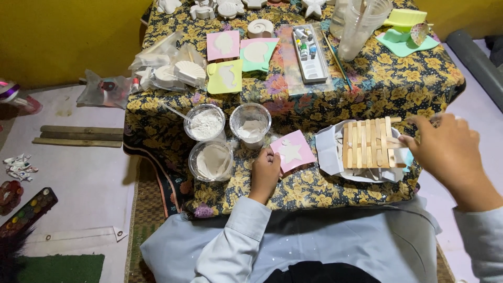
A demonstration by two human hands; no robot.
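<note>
While the left hand (264,175) pinches the pink mould (293,151), the right hand's (449,152) grip holds the stick raft (368,143).

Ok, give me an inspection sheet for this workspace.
Surface: low table under a yellow and black floral cloth.
Job's things: pink card with white star cast; raft of wooden sticks lying on white paper.
Clutter: three tubs of white powder or paste; coloured cards with casts; paint tray; plastic cup; bagged casts.
Hands: left hand touches the pink card; right hand at the stick raft's right edge.
Cables: nothing seen.
Surroundings: yellow wall, floor mat, paint palette on the floor.
</note>
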